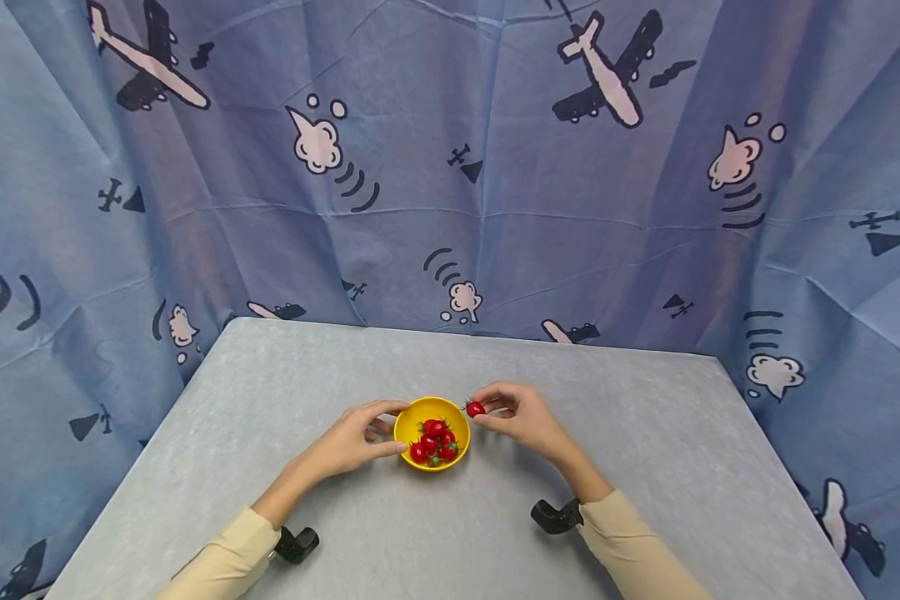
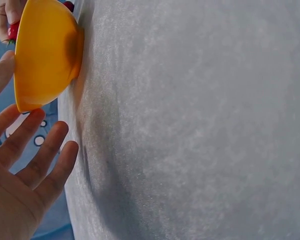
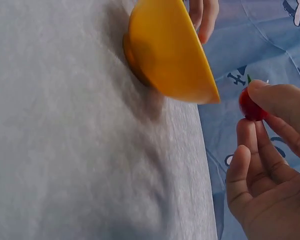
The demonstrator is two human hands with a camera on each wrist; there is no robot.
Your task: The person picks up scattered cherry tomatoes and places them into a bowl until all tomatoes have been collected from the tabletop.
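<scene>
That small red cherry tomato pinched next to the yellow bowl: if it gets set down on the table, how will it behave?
The small red cherry tomato, pinched by the right hand, looks round and glossy, so it would probably roll on the flat grey table and may slip from a loose pinch. It seems light. Inside the yellow bowl it would likely settle among the other tomatoes.

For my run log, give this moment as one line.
left hand steadies round yellow bowl | right hand pinches small red tomato

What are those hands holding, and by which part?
The right hand pinches a cherry tomato by its round sides at the fingertips. The left hand touches the yellow bowl at its rim.
</scene>
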